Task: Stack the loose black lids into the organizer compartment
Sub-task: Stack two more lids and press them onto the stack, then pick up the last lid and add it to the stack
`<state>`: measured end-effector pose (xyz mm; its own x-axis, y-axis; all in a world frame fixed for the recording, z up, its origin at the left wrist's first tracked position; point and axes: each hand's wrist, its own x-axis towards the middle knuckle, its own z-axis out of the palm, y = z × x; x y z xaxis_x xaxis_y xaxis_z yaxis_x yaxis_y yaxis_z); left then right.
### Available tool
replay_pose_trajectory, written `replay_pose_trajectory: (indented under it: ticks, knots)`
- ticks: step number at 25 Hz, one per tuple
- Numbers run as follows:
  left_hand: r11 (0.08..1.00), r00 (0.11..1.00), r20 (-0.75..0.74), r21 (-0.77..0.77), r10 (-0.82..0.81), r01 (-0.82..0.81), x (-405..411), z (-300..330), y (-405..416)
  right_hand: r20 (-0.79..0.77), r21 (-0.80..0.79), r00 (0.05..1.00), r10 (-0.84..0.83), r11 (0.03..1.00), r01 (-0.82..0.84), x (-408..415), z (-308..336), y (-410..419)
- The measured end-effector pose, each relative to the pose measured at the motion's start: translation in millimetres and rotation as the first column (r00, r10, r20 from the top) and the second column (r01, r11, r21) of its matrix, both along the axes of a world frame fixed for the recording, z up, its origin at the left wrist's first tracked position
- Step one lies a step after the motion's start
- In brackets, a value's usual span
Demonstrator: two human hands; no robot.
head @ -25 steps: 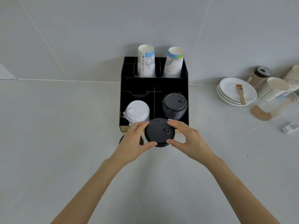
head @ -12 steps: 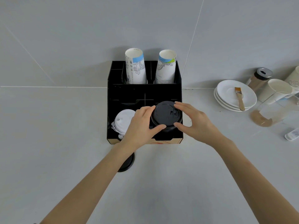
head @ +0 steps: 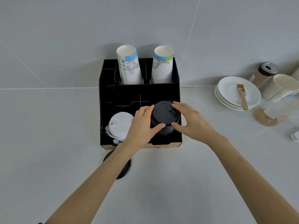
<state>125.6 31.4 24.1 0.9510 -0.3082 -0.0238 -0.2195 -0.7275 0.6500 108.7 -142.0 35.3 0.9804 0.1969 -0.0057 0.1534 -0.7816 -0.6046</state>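
A black organizer (head: 139, 92) stands against the wall. Its front right compartment holds a stack of black lids (head: 163, 126). A black lid (head: 164, 113) sits on top of that stack, held at its rim by my left hand (head: 142, 126) on the left and my right hand (head: 189, 122) on the right. Another loose black lid (head: 124, 170) lies on the counter in front of the organizer, partly hidden under my left forearm. White lids (head: 120, 125) fill the front left compartment.
Two tall paper cups (head: 129, 65) (head: 162, 65) stand in the organizer's back slots. To the right are stacked white saucers (head: 233, 94) with a small brush (head: 242, 96), a shaker jar (head: 265, 73), white cups (head: 281, 84) and a glass pitcher (head: 278, 110).
Both hands carried the black lid from the counter in front of the organizer up and onto the black lid stack in the front right compartment. The view shifted slightly.
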Motion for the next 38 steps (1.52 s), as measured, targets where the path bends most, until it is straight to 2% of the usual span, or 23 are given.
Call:
replay_pose_trajectory:
  ticks: [18,21,26,30,38]
  knots:
    - [1.000,0.999,-0.036,0.031,0.002,0.000,-8,-2,1,0.017,0.022,0.997,-0.073,0.997,0.073,-16,-6,12]
    - [0.997,0.999,-0.038,0.072,-0.012,0.015,-7,3,6,0.064,-0.006,0.997,-0.045,0.999,0.046,-19,0,14]
    - [0.999,0.999,-0.053,0.034,0.010,-0.008,-20,11,33,0.138,0.012,0.990,-0.007,1.000,0.005,-27,11,30]
    - [0.997,0.993,-0.093,-0.039,0.068,-0.072,-40,10,68,0.120,0.021,0.991,0.052,0.998,-0.055,-39,13,54]
    - [0.989,0.979,-0.149,-0.028,0.139,-0.144,-77,-16,134,0.034,0.104,0.986,0.165,0.980,-0.168,-65,-17,106]
